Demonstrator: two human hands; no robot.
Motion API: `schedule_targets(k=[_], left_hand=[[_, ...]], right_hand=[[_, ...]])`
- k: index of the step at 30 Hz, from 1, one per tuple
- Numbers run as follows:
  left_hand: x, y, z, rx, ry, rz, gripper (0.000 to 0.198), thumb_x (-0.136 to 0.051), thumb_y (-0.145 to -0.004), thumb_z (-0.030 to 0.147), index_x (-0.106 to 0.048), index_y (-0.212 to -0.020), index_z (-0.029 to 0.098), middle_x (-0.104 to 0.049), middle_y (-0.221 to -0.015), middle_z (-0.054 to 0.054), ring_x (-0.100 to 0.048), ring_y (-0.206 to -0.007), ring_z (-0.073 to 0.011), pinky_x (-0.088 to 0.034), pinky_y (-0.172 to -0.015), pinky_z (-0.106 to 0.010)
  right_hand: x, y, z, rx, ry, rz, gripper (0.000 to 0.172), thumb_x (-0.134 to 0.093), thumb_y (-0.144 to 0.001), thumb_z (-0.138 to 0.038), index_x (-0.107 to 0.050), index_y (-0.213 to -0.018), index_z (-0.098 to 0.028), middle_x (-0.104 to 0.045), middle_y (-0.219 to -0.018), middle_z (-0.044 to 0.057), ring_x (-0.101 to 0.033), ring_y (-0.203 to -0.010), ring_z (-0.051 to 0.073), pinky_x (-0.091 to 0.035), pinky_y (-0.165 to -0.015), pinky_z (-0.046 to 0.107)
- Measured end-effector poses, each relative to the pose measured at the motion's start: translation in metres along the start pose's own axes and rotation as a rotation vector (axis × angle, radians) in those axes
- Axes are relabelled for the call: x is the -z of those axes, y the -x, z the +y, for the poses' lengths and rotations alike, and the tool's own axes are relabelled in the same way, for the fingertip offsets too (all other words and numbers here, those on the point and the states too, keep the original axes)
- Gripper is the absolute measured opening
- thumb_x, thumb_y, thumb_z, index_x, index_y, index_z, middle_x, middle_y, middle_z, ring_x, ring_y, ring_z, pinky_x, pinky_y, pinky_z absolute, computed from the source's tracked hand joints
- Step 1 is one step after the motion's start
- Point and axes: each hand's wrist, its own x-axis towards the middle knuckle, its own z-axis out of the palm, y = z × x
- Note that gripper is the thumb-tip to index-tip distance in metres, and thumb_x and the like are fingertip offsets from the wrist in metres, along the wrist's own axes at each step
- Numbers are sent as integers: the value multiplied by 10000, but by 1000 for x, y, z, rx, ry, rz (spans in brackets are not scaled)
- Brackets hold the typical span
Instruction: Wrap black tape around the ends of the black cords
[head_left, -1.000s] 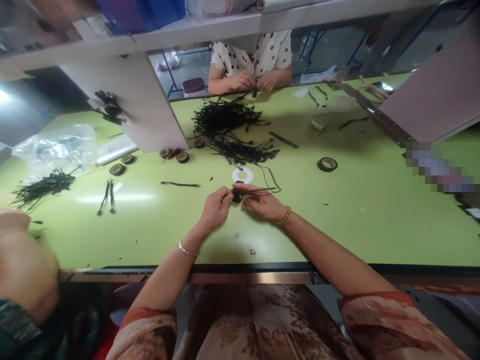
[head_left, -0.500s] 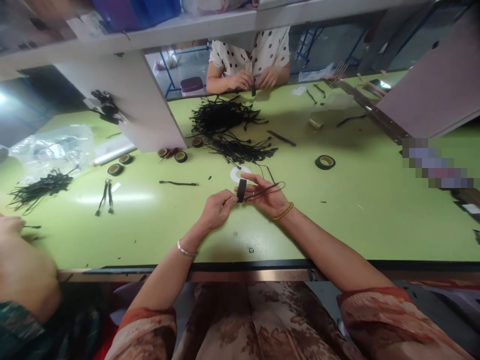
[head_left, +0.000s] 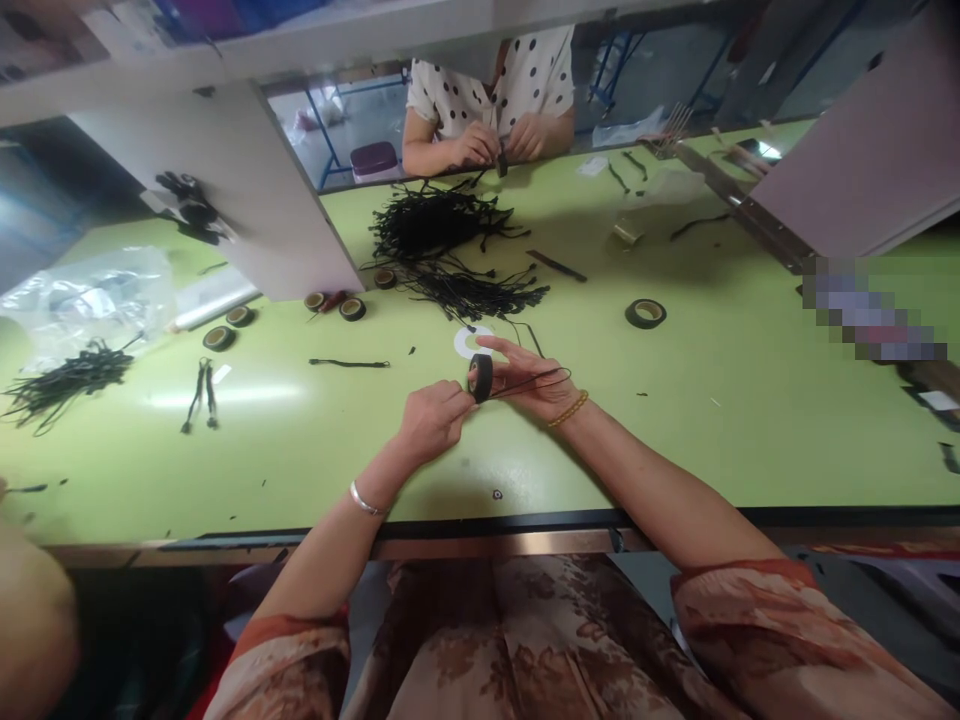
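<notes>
Green worktop [head_left: 697, 420]. Above it, right hand [head_left: 538, 390] grasps black tape roll [head_left: 484, 378], thin cable [head_left: 531, 383]; left hand [head_left: 433, 422] closed at roll's edge, pinch hidden. Fingers [head_left: 505, 349] partly cover white ring [head_left: 463, 343] beyond. Farther: cable heap [head_left: 439, 220]; another roll [head_left: 632, 314], right.

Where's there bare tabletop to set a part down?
Largest: tabletop right of the right forearm, nearer than the lone tape roll, with tiny scraps. Another: between the paired cables and left hand. Crowded: the cable heap and tape rolls beside the white panel.
</notes>
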Motion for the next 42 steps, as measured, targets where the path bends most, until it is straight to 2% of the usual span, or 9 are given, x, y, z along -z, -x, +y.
schedule_targets(k=[5, 9, 13, 21, 24, 26, 30, 34, 42], left_hand=[[-1, -2, 8, -42, -84, -51, 291, -414, -939, 290, -651, -801, 195, -581, -698, -76, -482, -676, -182, -309, -623, -303], [-5, -3, 11, 114, -3, -112, 273, -424, -928, 303, -630, -780, 200, -600, -699, -65, -521, -684, -181, -346, -644, -291], [-10, -4, 11, 303, 20, -146, 206, -480, -887, 281, -590, -732, 201, -609, -668, -62, -536, -631, -192, -330, -610, -291], [-7, -6, 6, 510, 71, -160, 166, -406, -942, 288, -549, -919, 206, -601, -669, -51, -576, -608, -227, -358, -648, -303], [-5, -6, 3, 573, 103, -138, 187, -373, -957, 299, -531, -922, 207, -584, -648, -42, -563, -598, -227, -367, -656, -309], [-6, -5, -1, 612, 179, -75, 171, -378, -956, 301, -521, -934, 210, -581, -659, -34, -552, -606, -214, -369, -658, -304], [-11, -2, -13, 652, 482, 50, 143, -399, -949, 319, -490, -907, 216, -549, -647, 10, -488, -576, -155, -363, -627, -267], [-13, -3, -19, 648, 740, 40, 161, -390, -938, 321, -471, -857, 207, -510, -639, 45, -408, -548, -106, -350, -593, -231], [-12, -6, -9, 558, 730, 161, 248, -500, -890, 384, -433, -744, 195, -347, -627, 58, -314, -581, -96, -286, -558, -231]], right_hand=[[0, -1, 1, 71, 82, 82, 568, -768, -650, -392, -588, -1163, -228, -724, -932, 38, -695, -804, 222, -545, -828, 411], [0, -1, 5, 96, 139, 127, 539, -781, -624, -354, -570, -1109, -247, -713, -909, 12, -684, -768, 205, -551, -780, 385], [2, 2, 2, 104, 202, 32, 579, -789, -647, -369, -527, -1147, -243, -682, -735, -27, -664, -675, 186, -540, -731, 365], [7, 8, -19, 301, 873, -91, 460, -752, -727, -344, -574, -1129, -206, -714, -956, 53, -677, -892, 218, -499, -884, 404], [5, 7, -16, 459, 1188, -71, 375, -751, -701, -322, -635, -1045, -228, -705, -816, 28, -639, -1025, 294, -374, -1034, 554], [2, 6, -10, 547, 1353, -81, 309, -765, -675, -311, -667, -961, -248, -704, -749, 19, -575, -1161, 355, -175, -1120, 652], [0, 4, 6, 621, 1543, -60, 273, -711, -725, -261, -699, -997, -282, -749, -855, 31, -468, -1308, 382, 94, -1138, 675], [1, 2, 16, 689, 1721, 33, 335, -630, -771, -191, -688, -1094, -262, -759, -955, 44, -400, -1376, 364, 138, -1135, 668], [1, 2, 18, 792, 1918, 171, 394, -585, -790, -155, -669, -1151, -288, -731, -1089, 28, -308, -1435, 364, 182, -1111, 668]])
